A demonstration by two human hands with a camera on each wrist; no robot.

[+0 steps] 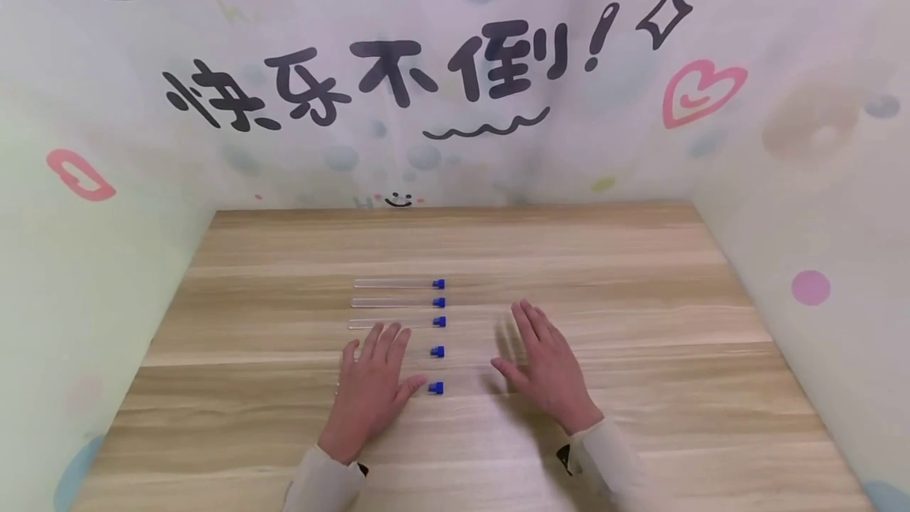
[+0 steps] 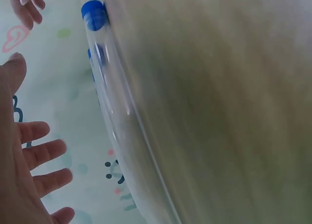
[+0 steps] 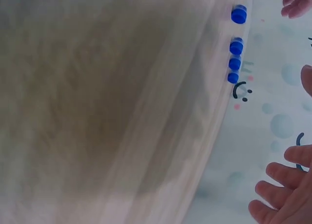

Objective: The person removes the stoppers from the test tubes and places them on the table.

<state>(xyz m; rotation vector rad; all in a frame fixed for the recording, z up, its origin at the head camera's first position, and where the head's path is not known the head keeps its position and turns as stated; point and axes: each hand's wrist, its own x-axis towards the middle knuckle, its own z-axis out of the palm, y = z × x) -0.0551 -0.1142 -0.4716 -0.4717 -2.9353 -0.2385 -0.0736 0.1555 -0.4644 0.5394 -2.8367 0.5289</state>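
Several clear test tubes with blue caps lie in a row on the wooden table, one behind another, caps to the right; the farthest test tube (image 1: 394,284) is fully visible. Over the two nearest tubes is my left hand (image 1: 373,385), fingers spread and holding nothing. It hides most of their clear bodies, while the nearest blue cap (image 1: 436,388) shows beside the thumb. My right hand (image 1: 550,370) hovers to the right of the row, apart from the caps, thumb away from its extended fingers. The left wrist view shows one tube (image 2: 124,97) close up, beyond the left fingers (image 2: 46,153).
The wooden table (image 1: 640,283) meets a white wall (image 1: 306,164) printed with black characters and coloured spots at its back edge. Similar walls rise at the left and right sides. Both forearms wear light sleeves (image 1: 604,457).
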